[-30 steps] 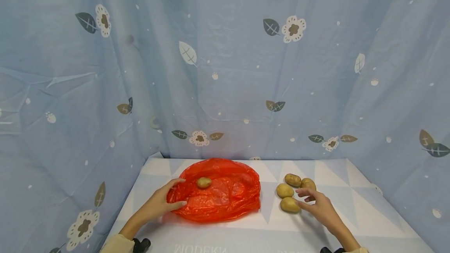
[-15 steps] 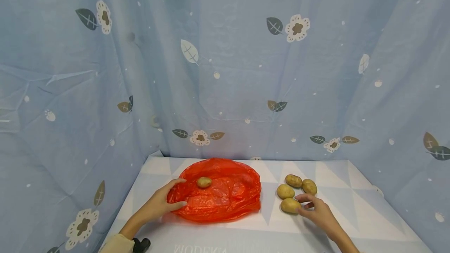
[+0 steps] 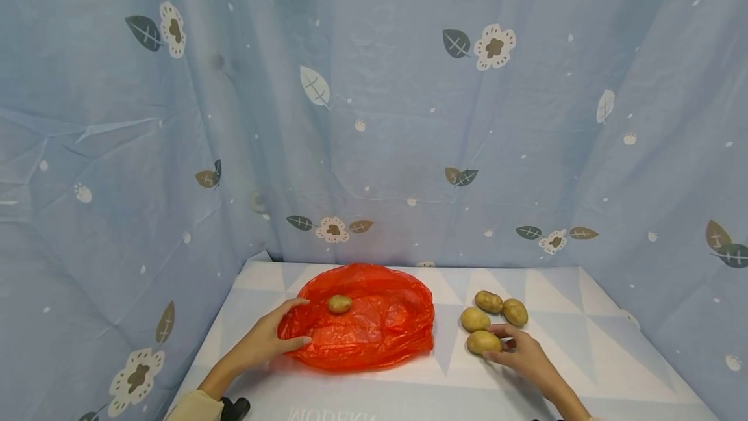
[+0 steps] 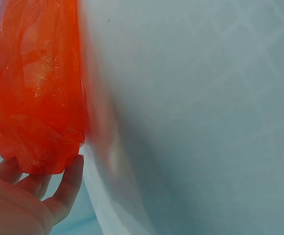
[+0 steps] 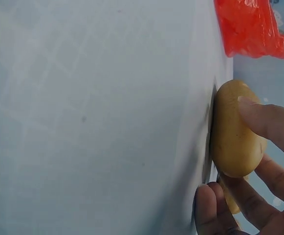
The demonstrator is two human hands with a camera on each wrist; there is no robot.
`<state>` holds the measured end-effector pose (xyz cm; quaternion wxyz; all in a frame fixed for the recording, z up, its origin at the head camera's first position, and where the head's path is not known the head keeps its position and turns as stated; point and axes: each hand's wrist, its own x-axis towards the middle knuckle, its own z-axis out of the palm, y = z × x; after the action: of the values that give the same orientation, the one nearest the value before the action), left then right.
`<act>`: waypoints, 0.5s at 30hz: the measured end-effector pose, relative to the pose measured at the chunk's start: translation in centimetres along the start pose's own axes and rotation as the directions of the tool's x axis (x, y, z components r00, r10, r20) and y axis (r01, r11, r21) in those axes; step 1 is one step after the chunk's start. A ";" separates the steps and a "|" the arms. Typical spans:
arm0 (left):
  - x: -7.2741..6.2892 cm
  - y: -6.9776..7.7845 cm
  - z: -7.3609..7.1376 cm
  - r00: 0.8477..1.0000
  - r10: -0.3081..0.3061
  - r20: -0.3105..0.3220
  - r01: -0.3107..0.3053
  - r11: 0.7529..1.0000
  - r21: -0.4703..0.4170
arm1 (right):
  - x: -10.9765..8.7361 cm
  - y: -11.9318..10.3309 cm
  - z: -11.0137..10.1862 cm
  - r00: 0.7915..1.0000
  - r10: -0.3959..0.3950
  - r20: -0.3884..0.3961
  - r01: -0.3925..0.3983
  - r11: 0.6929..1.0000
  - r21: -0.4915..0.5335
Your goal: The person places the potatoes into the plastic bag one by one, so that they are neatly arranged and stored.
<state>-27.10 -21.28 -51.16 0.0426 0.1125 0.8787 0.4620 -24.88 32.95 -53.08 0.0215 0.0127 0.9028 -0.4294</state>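
The right hand [image 3: 523,353] has closed in, thumb and fingers now pinching the nearest potato [image 3: 482,343], grasped but resting on the worktop [image 3: 613,349]. The left hand [image 3: 269,338], fingers spread apart, touches the red bag [image 3: 365,351].

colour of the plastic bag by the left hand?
Bright red. The bag shows best in the head view.

The right hand's grip [image 5: 266,213] holds an oval yellow-brown potato [image 5: 235,132] on the white patterned bench [image 5: 93,107], a crinkled red plastic bag [image 5: 248,28] lying apart near the bench's visible edge.
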 end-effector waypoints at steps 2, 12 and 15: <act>0.0 0.0 0.0 1.000 0.000 0.000 0.000 1.000 -0.001 | 0.1 -0.1 0.1 1.000 0.001 0.004 -0.001 1.000 0.003; -0.3 -0.1 0.0 1.000 0.022 0.005 -0.022 1.000 -0.007 | 0.1 -0.3 0.7 1.000 0.004 0.021 -0.004 1.000 0.010; -0.2 -0.1 0.0 0.999 0.032 0.006 -0.032 0.999 -0.002 | 0.1 -0.4 0.8 1.000 -0.006 0.015 0.006 1.000 -0.004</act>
<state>-26.92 -21.42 -51.28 0.0382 0.1281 0.8761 0.4632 -24.98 32.10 -53.32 0.0272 0.0065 0.9034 -0.4279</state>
